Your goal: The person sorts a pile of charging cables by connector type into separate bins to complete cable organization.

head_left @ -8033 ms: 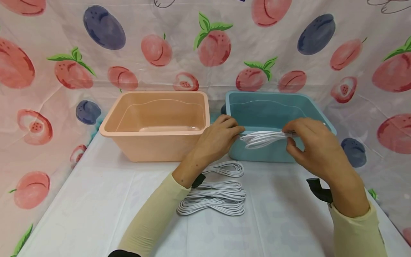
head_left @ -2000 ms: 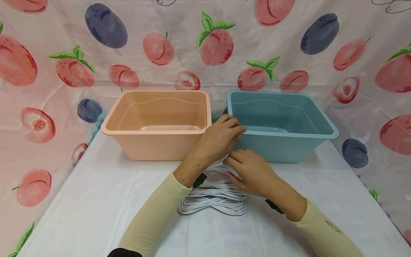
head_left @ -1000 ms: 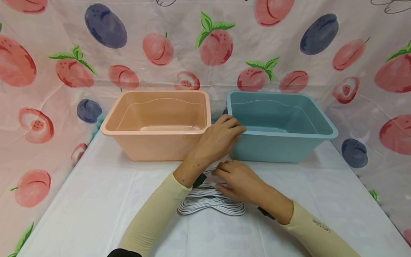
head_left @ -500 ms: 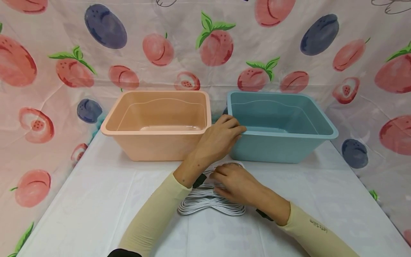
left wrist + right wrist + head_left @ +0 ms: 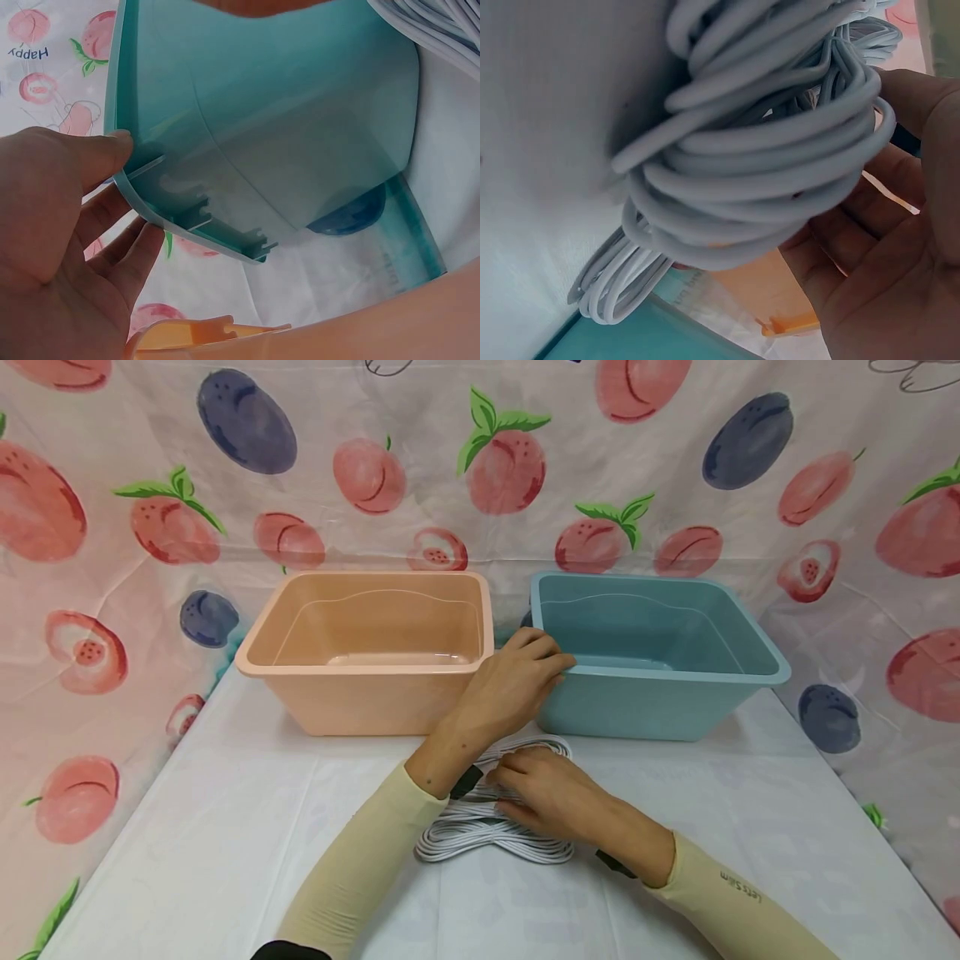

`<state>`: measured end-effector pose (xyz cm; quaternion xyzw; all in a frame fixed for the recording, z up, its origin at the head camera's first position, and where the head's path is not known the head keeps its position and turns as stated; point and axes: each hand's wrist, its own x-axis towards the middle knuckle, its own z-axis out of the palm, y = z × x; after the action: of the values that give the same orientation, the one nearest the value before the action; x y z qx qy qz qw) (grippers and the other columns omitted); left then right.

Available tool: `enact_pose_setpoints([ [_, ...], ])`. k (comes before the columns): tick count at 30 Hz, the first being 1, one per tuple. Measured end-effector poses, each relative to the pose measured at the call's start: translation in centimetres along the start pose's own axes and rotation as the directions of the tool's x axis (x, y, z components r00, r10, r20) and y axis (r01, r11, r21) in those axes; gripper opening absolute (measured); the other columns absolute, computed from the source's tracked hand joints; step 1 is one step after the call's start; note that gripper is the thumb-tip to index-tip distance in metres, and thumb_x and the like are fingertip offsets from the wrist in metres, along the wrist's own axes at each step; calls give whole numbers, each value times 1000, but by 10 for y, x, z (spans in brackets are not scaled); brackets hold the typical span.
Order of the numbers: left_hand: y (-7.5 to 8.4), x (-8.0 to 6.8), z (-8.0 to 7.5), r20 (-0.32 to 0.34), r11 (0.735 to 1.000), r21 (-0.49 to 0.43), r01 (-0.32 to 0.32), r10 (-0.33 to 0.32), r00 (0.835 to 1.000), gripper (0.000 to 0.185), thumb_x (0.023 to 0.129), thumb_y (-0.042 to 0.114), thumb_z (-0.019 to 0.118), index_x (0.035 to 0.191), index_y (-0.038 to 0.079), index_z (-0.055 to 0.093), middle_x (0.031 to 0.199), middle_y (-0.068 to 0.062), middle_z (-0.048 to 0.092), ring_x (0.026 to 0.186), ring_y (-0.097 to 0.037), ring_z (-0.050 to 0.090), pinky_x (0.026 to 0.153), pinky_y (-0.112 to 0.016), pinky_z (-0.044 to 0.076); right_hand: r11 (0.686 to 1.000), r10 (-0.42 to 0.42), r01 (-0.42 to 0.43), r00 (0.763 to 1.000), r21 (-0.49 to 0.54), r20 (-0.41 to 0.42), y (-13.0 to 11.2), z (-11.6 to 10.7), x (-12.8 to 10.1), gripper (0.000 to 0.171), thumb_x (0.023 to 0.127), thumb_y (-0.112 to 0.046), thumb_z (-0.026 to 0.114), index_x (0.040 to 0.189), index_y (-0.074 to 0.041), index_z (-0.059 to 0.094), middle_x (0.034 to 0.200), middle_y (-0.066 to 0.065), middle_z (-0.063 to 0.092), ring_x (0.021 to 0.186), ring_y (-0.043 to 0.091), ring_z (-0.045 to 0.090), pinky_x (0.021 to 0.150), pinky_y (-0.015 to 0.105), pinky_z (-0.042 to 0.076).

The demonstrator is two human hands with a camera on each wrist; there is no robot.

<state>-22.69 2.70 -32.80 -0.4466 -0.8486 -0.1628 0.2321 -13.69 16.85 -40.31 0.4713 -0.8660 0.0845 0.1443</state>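
Observation:
With thumb and fingers on either side of the rim, my left hand [image 5: 513,685] grips the front left corner of a teal plastic bin [image 5: 622,702]. Below it, in the head view, my right hand [image 5: 551,789] is among bundles of white cable [image 5: 495,839] lying on the table. The right wrist view shows the thumb and fingers curled round one looped cable bundle [image 5: 757,165], close to the camera. Another cable bundle [image 5: 622,281] lies beyond it. My left forearm hides part of the bundles in the head view.
A peach plastic bin [image 5: 367,702] stands left of the teal one, a narrow gap between them. Both are on a white-covered table [image 5: 225,860]. A fruit-print cloth [image 5: 427,460] hangs behind.
Eight seconds ago my right hand held a cable bundle at the teal bin. It has since come down to the table bundles, easing nearer and left, without that bundle. My left hand stays put.

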Motion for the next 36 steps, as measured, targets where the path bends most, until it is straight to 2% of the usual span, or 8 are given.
enact_pose_setpoints([
  [6,0,0,0,1,1000,5,2,-2,1000,25,108,19,64,130,17,76,123,-2,70,128,-22,55,105,-31,52,999,44,-45,997,22,63,0,0,-1,31,99,-32,78,121,-10,74,115,3,73,107,22,70,94,43,58],
  [12,0,0,1,-6,1000,5,-2,2,1000,25,108,19,64,130,17,76,123,-2,70,127,-22,56,105,-30,52,996,28,-37,993,80,112,1,1,-1,31,103,-26,72,129,-9,71,123,4,73,115,23,69,100,43,56],
  [22,0,1,1,-10,1000,11,-8,8,1000,25,108,18,63,130,16,76,122,-2,70,126,-22,56,103,-30,53,986,72,-87,991,141,113,2,8,1,25,108,-17,61,129,-9,72,121,4,73,114,23,69,101,44,56],
  [30,0,1,1,-6,1000,19,-12,12,1000,26,109,18,62,130,17,76,122,-2,70,127,-22,56,104,-30,53,965,113,-145,982,220,153,6,9,0,25,107,-17,65,129,-10,72,122,3,71,116,22,67,102,44,54],
  [36,1,-1,1,1,1000,11,-9,9,1000,26,109,18,62,131,16,75,123,-3,70,127,-22,56,105,-30,52,963,105,-142,981,230,165,4,9,-1,22,106,-15,66,127,-9,69,122,3,69,116,22,66,102,42,54],
])
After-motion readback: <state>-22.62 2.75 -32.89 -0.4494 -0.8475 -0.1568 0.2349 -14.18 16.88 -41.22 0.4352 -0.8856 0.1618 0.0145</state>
